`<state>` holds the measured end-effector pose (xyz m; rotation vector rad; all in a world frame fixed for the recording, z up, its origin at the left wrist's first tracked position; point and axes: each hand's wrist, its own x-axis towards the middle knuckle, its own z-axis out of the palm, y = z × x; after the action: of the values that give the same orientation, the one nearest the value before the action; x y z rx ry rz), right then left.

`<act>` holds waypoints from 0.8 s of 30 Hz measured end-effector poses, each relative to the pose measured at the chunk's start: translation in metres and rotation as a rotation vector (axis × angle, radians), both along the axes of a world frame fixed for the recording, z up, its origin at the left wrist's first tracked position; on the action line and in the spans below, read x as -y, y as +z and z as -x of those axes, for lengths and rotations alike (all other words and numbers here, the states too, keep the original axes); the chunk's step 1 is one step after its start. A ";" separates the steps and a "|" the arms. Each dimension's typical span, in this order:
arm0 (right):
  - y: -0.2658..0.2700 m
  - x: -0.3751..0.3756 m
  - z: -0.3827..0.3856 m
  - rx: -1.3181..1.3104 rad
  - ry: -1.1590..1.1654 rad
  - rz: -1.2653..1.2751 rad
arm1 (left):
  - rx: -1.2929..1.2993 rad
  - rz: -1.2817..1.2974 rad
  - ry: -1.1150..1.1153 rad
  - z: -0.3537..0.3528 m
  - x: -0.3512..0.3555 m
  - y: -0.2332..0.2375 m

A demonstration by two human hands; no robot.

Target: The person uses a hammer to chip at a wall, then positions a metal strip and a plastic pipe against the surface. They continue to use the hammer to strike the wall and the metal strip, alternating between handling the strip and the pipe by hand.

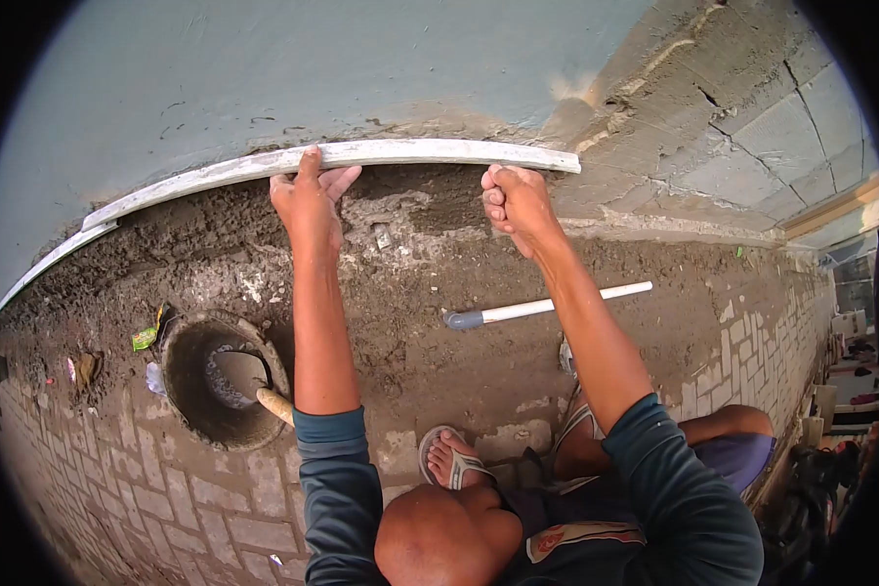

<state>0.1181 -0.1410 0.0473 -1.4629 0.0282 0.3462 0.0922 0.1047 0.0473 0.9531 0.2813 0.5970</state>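
A long white strip (410, 151), its surface worn, runs along the foot of the blue-grey wall (293, 63). My left hand (309, 207) is at the strip's middle, one digit laid over its face and the others around its lower edge. Close to the strip's right end, my right hand (520, 203) is closed like a fist just under the lower edge. Its fingers hide whatever they hold, if anything. Below both hands lies rough, dug-up dirt (391, 283) with broken mortar.
A bucket (176, 391) with grey material and a wooden-handled trowel (275, 404) stands at left. A white pipe with a grey elbow (518, 311) lies on the dirt. My sandalled foot (454, 459) is on brick paving (215, 498). A cracked block wall (772, 127) rises at right.
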 end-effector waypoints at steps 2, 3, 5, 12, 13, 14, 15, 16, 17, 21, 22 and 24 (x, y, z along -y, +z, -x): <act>0.005 0.000 0.021 -0.005 0.003 -0.032 | 0.012 0.003 0.009 0.010 0.000 0.005; 0.007 0.002 0.030 -0.017 -0.004 -0.064 | 0.016 0.006 0.007 0.014 0.000 0.005; 0.009 0.010 0.047 -0.022 -0.016 -0.079 | 0.010 0.014 0.006 0.026 0.005 0.001; -0.016 0.053 0.076 -0.141 -0.006 0.037 | -0.029 -0.008 -0.052 0.069 0.043 -0.019; -0.022 0.048 0.076 -0.140 0.029 0.034 | -0.035 -0.017 -0.055 0.074 0.037 -0.021; -0.023 0.049 0.077 -0.135 0.019 0.042 | -0.011 -0.001 -0.045 0.076 0.036 -0.023; -0.021 0.048 0.079 -0.130 0.018 0.047 | 0.005 0.034 -0.028 0.078 0.034 -0.025; -0.020 0.050 0.080 -0.120 0.016 0.070 | 0.025 0.065 -0.005 0.079 0.029 -0.028; -0.020 0.047 0.081 -0.112 0.016 0.090 | 0.024 0.037 0.057 0.082 0.023 -0.032; -0.013 0.025 0.086 -0.083 0.127 0.101 | 0.040 0.052 0.061 0.091 -0.007 -0.026; -0.008 0.015 0.088 -0.069 0.161 0.119 | 0.075 0.029 0.060 0.093 -0.015 -0.020; 0.005 -0.009 0.088 -0.037 0.229 0.140 | 0.089 0.009 0.089 0.092 -0.040 -0.005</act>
<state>0.0301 -0.1318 0.0521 -1.6019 -0.0878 0.5676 0.0001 0.1447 0.0423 0.9062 0.2483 0.7175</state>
